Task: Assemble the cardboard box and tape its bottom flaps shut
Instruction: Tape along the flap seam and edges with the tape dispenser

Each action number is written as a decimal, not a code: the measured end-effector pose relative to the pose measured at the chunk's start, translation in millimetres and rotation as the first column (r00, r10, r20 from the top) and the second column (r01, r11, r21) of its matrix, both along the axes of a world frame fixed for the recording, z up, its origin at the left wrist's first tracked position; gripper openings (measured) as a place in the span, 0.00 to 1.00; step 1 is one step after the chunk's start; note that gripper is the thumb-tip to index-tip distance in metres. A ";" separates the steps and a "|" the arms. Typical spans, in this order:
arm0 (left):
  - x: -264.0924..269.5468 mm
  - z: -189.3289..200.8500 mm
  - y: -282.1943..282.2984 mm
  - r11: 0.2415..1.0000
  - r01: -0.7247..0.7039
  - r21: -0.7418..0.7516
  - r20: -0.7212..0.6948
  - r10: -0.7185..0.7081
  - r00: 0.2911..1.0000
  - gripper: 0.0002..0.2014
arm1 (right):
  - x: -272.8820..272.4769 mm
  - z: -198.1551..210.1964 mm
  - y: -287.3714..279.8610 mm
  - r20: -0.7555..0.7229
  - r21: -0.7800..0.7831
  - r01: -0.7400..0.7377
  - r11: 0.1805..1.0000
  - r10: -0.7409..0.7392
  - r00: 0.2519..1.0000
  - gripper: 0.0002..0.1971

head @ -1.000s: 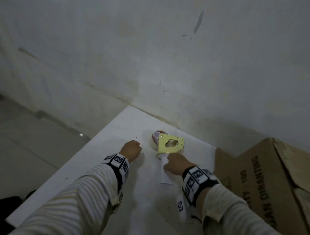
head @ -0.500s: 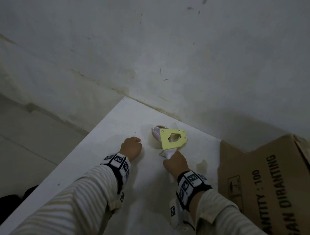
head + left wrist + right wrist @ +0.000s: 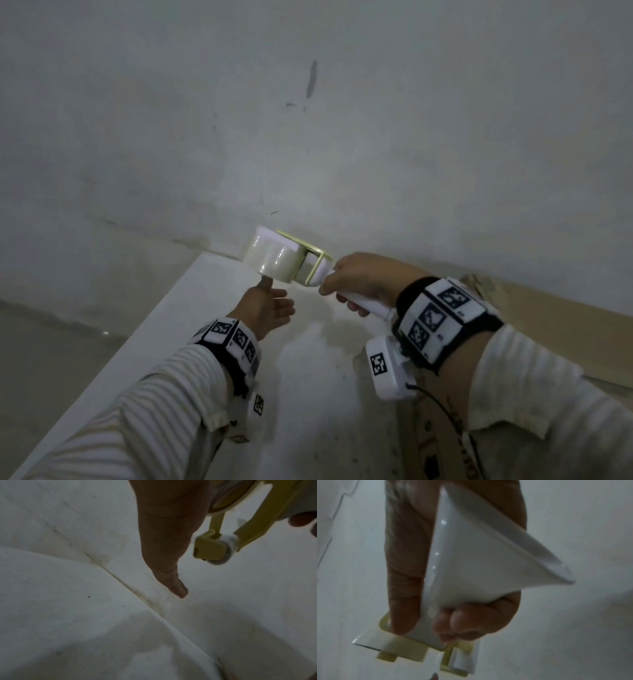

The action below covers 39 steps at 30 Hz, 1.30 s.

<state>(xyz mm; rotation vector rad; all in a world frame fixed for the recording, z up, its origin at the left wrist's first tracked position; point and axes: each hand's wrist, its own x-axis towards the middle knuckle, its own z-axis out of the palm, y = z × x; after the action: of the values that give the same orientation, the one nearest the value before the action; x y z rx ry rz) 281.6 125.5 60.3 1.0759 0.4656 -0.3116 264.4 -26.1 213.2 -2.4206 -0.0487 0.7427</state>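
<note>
My right hand [image 3: 363, 281] is wrapped tight round the smooth white plastic handle of the tape dispenser [image 3: 291, 263], thumb along one side and the other fingers [image 3: 453, 623] curled under; from the wrist the handle flares out like a glossy wedge. The dispenser's frame is thin pale-yellow plastic, carrying a fat glossy roll of tape [image 3: 272, 260] and, at its front, a small white roller [image 3: 223, 550]. I hold it lifted off the bench [image 3: 308, 394], a flat, matt white slab with faint grey scuffs.

My left hand [image 3: 269, 308] is loosely open below the roll, holding nothing; one straight finger [image 3: 171, 555] points toward the roll's underside, though I cannot tell whether it touches.

The cardboard box [image 3: 561, 301], brown, rough and torn at the edge, lies to my right behind my right wrist, partly hidden by my sleeve. The bench's far edge meets a stained plaster wall [image 3: 308, 120]; its left edge drops to the floor [image 3: 51, 342], with bare bench between my arms
</note>
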 end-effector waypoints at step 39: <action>-137.7 133.3 -248.6 0.989 -0.103 -0.107 0.191 0.122 0.974 0.09 | -122.3 95.9 -287.7 0.346 0.111 -0.156 0.982 0.109 0.932 0.07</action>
<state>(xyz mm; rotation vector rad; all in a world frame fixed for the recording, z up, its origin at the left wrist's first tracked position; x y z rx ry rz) 143.9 -123.1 193.6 0.9703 0.3295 -0.1238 142.0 -313.8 309.2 -2.4022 -0.3918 0.3564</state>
